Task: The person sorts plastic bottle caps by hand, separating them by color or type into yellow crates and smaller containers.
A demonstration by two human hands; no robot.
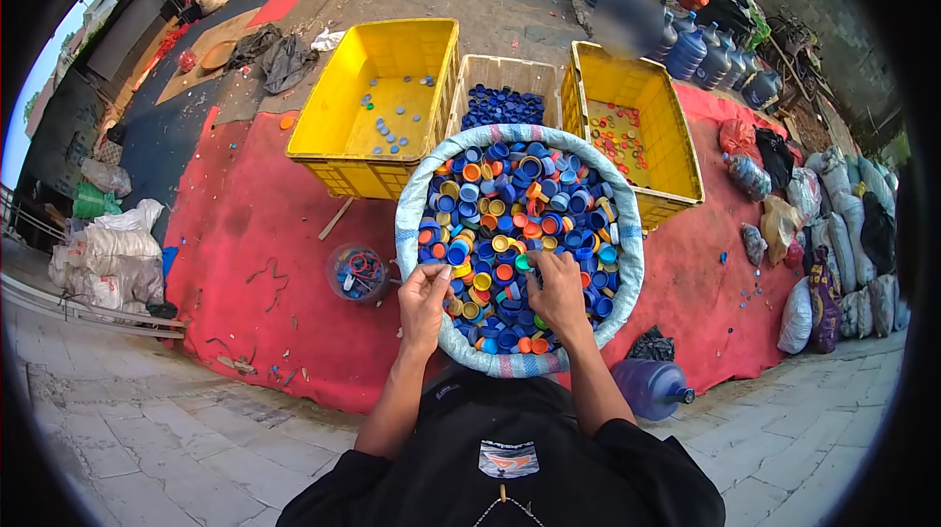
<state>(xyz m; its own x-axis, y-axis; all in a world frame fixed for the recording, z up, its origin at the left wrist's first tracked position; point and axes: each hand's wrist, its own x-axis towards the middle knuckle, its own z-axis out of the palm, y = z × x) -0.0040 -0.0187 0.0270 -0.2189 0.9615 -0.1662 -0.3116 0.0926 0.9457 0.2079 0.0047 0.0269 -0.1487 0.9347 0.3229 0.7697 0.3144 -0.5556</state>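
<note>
A round container lined with a pale blue woven sack point(410, 203) is full of loose plastic bottle caps point(510, 208), mostly blue, with orange, yellow and some green ones. My right hand point(559, 294) is over the caps, its thumb and fingers closed at a green bottle cap point(522, 261). At the left rim, my left hand point(423, 309) has its fingertips pinched together. Whatever it holds, if anything, is too small or hidden to name.
Beyond the container stand a yellow crate point(323, 125) with a few caps, a whitish crate point(557, 86) of blue caps and another yellow crate point(676, 159) with red and orange caps. A clear tub point(355, 284) is left; a water jug point(647, 388) lies right. Filled sacks point(796, 316) line the right side.
</note>
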